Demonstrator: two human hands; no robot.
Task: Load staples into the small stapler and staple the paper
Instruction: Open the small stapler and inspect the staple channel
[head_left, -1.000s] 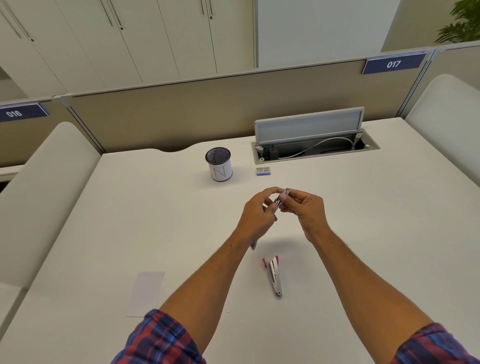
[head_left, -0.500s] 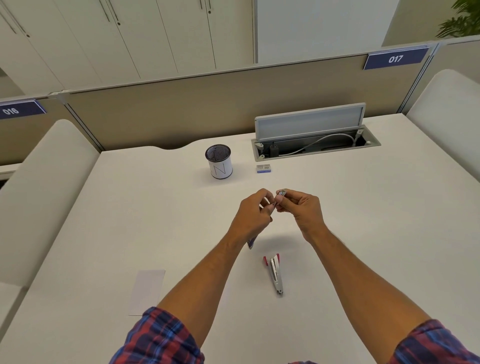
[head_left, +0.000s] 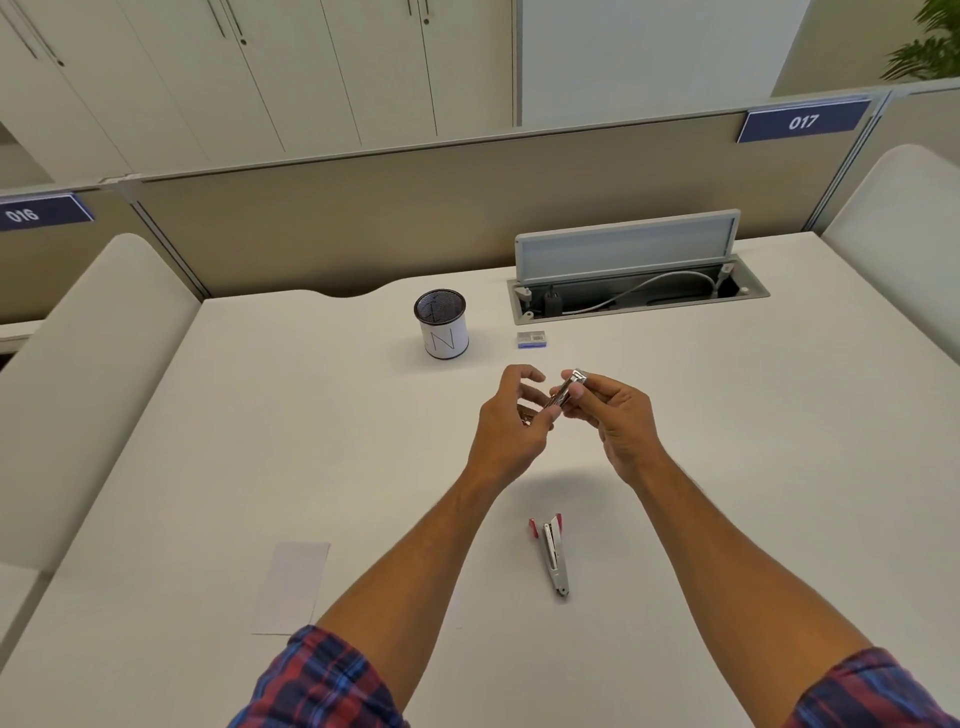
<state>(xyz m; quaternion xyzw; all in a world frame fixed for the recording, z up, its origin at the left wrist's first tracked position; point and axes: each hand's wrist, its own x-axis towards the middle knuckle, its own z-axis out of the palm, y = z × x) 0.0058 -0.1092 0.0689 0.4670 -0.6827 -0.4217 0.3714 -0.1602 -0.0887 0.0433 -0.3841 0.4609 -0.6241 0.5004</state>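
A shiny strip of staples (head_left: 567, 388) is held above the middle of the desk. My right hand (head_left: 618, 421) grips its upper end, and my left hand (head_left: 511, 426) pinches its lower end with thumb and finger while the other fingers spread. Something small and brownish shows inside the left hand; I cannot tell what it is. The small red and silver stapler (head_left: 553, 553) lies opened on the desk, nearer to me than both hands and apart from them. A white slip of paper (head_left: 292, 587) lies flat at the lower left.
A small blue and white staple box (head_left: 531, 339) sits beyond the hands, with a mesh pen cup (head_left: 441, 325) to its left. An open cable tray (head_left: 639, 293) with a raised lid is at the back. Padded dividers flank the white desk (head_left: 779, 467).
The left hand's fingers have spread and slid down the strip, so more of the staples shows between the hands. The stapler and the paper have not moved.
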